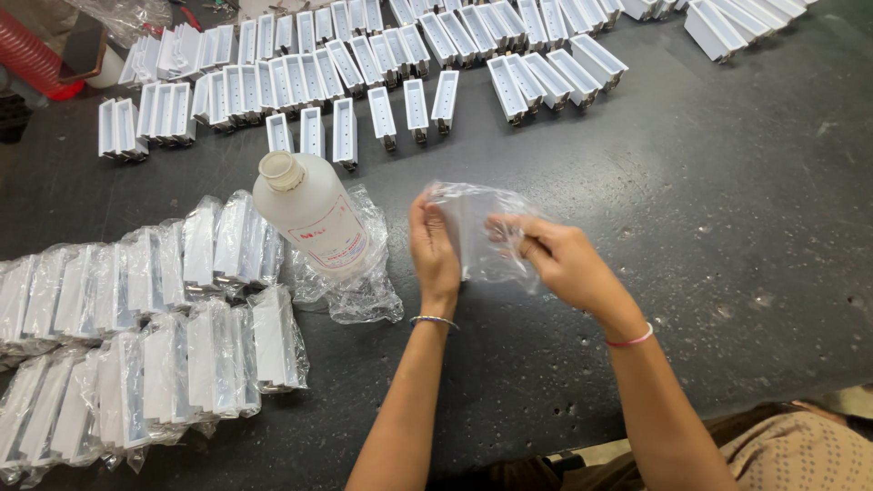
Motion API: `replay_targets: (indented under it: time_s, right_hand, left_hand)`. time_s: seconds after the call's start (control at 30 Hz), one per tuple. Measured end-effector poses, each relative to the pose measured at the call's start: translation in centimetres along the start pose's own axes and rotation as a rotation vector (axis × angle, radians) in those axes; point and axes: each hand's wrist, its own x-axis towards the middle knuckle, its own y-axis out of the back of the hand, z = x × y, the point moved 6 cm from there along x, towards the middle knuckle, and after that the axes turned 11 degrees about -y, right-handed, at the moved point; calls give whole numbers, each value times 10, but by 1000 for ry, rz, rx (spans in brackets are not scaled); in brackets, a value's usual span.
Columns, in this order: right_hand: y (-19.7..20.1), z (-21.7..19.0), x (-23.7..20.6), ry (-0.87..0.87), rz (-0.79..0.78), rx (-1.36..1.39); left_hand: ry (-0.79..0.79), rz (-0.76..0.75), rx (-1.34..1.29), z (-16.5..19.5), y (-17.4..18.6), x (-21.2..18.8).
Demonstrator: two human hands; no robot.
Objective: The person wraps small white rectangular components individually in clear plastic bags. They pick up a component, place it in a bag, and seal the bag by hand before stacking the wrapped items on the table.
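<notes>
Left hand (433, 255) and right hand (556, 259) pinch clear plastic bag (482, 227) over dark table (709, 209), centre frame. White plastic bottle (312, 214) at 9 o'clock; bagged white parts (164, 318) at 8; unbagged white parts (364, 73) at 12.

The clear bag (482, 232) blurs the white part inside it.

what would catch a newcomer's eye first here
First, mid-table, the left hand and right hand both grip a clear plastic bag with a white part inside. Left of them a translucent bottle stands on loose bags. Rows of bare white parts lie along the far edge; bagged parts are stacked at left.
</notes>
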Motion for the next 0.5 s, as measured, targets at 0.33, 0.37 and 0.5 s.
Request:
replay_targets:
  time_s: [0.33,0.37,0.5]
  right_hand:
    - [-3,28,16,-241,86,-64]
    - [-5,28,16,-222,98,-39]
    - [-6,26,13,-194,141,41]
  left_hand:
    - [127,38,-486,-12,-19,-8]
    - [125,54,-529,-13,-18,-7]
    - [183,140,-627,-20,-10,-4]
